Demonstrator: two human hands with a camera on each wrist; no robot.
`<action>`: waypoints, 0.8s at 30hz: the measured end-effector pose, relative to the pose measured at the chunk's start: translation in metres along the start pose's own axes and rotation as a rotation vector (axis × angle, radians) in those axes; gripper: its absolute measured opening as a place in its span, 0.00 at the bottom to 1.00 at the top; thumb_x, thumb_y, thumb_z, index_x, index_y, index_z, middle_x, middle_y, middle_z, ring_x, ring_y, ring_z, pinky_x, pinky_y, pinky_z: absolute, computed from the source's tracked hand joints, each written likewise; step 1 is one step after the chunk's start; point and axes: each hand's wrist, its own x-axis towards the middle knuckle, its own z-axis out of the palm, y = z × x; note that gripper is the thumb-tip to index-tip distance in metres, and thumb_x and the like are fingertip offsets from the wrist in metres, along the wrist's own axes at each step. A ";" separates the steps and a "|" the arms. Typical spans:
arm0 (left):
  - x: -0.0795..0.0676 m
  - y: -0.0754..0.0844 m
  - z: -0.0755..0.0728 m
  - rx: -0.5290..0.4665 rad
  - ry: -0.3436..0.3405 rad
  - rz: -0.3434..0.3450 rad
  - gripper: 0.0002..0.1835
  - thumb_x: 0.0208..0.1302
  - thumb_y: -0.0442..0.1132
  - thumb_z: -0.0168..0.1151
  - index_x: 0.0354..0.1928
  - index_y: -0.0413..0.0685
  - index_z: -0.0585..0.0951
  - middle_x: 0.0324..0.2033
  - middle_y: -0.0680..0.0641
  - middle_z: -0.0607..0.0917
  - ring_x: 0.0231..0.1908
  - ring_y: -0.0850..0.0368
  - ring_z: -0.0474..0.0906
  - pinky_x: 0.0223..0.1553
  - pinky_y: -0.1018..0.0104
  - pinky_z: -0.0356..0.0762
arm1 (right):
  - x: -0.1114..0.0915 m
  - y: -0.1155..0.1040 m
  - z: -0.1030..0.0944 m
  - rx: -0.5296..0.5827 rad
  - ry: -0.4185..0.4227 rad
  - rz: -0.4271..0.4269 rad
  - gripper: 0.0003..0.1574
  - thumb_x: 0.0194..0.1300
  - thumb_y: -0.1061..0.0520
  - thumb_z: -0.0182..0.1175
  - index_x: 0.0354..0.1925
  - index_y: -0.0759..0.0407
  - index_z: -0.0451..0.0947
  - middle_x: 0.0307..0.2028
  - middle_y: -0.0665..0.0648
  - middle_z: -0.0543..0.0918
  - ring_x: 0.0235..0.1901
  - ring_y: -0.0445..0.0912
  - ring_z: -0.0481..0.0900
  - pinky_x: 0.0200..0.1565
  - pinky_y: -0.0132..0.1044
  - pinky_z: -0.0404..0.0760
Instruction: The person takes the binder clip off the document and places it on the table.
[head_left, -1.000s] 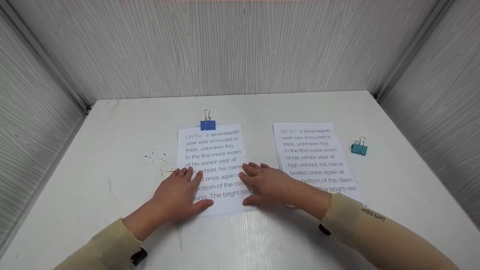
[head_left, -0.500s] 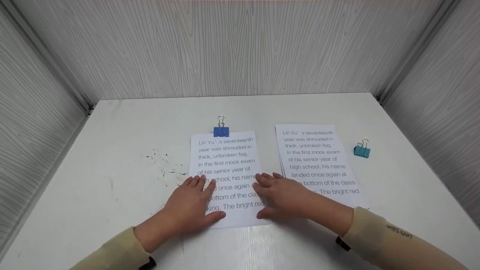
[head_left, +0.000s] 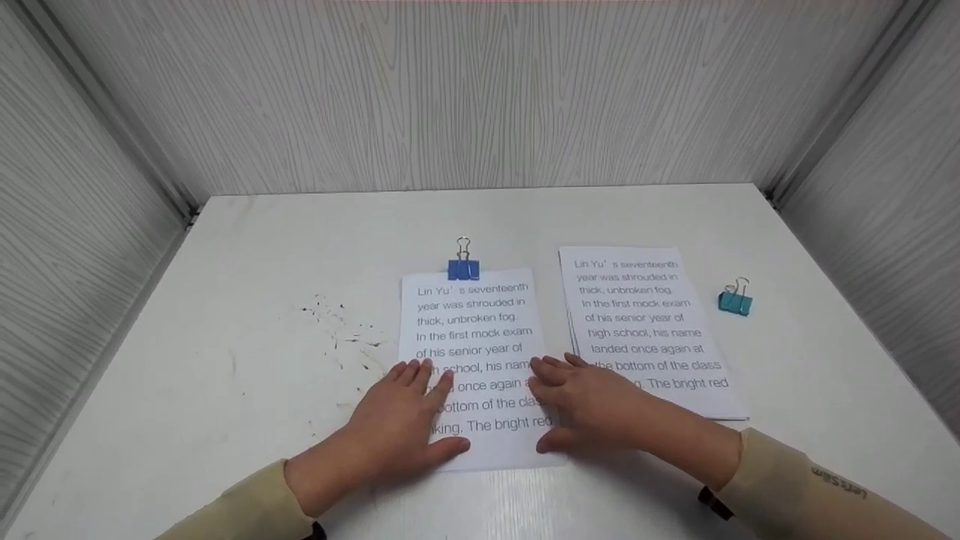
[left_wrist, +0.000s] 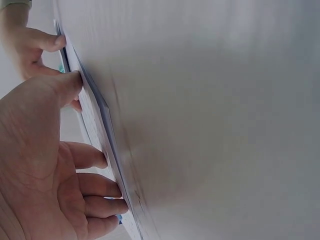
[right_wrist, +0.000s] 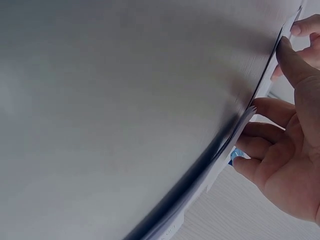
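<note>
A stack of printed sheets point(head_left: 487, 322) lies flat on the white table, with a blue binder clip point(head_left: 463, 270) on its far edge. My left hand point(head_left: 397, 420) rests on the stack's left edge, fingers spread and thumb near the bottom. On the opposite edge lies my right hand point(head_left: 600, 405), its fingertips touching the paper. Neither hand curls around the sheets. In the left wrist view, the left fingertips point(left_wrist: 117, 200) touch the paper's edge. Some lines of print are hidden under both hands.
A second stack of the same printed sheets point(head_left: 637, 315) lies to the right, its lower left part behind my right hand. A teal binder clip point(head_left: 736, 301) stands beyond it. Dark marks point(head_left: 345, 330) spot the table at left. Wood-grain panels point(head_left: 480, 90) wall the back and sides.
Both hands have moved right and nearer to me, and the clipped stack has slid with them. It is now closer to the second stack. The view has shifted slightly too.
</note>
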 end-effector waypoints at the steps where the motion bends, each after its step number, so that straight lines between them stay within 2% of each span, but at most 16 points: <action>1: 0.000 0.001 0.000 -0.001 -0.005 0.003 0.50 0.60 0.75 0.46 0.72 0.44 0.65 0.67 0.32 0.66 0.69 0.38 0.59 0.69 0.45 0.54 | -0.002 0.000 0.000 0.000 0.001 -0.002 0.52 0.54 0.27 0.64 0.64 0.61 0.73 0.67 0.64 0.68 0.67 0.57 0.65 0.67 0.54 0.60; 9: 0.000 0.008 -0.002 0.004 -0.044 -0.004 0.50 0.59 0.76 0.47 0.72 0.45 0.65 0.67 0.33 0.66 0.68 0.38 0.60 0.68 0.44 0.55 | -0.007 -0.001 0.001 0.007 -0.002 -0.005 0.53 0.52 0.28 0.65 0.64 0.61 0.73 0.67 0.64 0.68 0.67 0.56 0.66 0.68 0.53 0.60; 14: 0.004 0.005 -0.009 0.028 -0.014 0.002 0.46 0.59 0.73 0.52 0.68 0.45 0.71 0.62 0.35 0.74 0.63 0.39 0.69 0.66 0.41 0.57 | -0.006 0.000 0.002 0.003 -0.003 -0.002 0.54 0.51 0.28 0.66 0.64 0.61 0.73 0.67 0.63 0.69 0.66 0.55 0.67 0.67 0.53 0.61; 19: 0.012 -0.009 -0.018 0.029 0.090 -0.023 0.39 0.60 0.69 0.56 0.62 0.45 0.77 0.53 0.41 0.83 0.55 0.44 0.78 0.64 0.40 0.60 | -0.005 0.000 0.002 0.003 -0.019 0.004 0.55 0.51 0.27 0.66 0.65 0.61 0.72 0.68 0.63 0.68 0.67 0.55 0.66 0.67 0.53 0.60; 24: 0.028 -0.037 -0.030 -0.035 0.272 -0.062 0.30 0.62 0.63 0.60 0.54 0.46 0.82 0.43 0.46 0.87 0.45 0.50 0.84 0.62 0.43 0.65 | -0.005 0.000 0.000 0.009 -0.021 0.004 0.54 0.51 0.28 0.66 0.65 0.61 0.72 0.68 0.64 0.68 0.67 0.55 0.65 0.67 0.53 0.60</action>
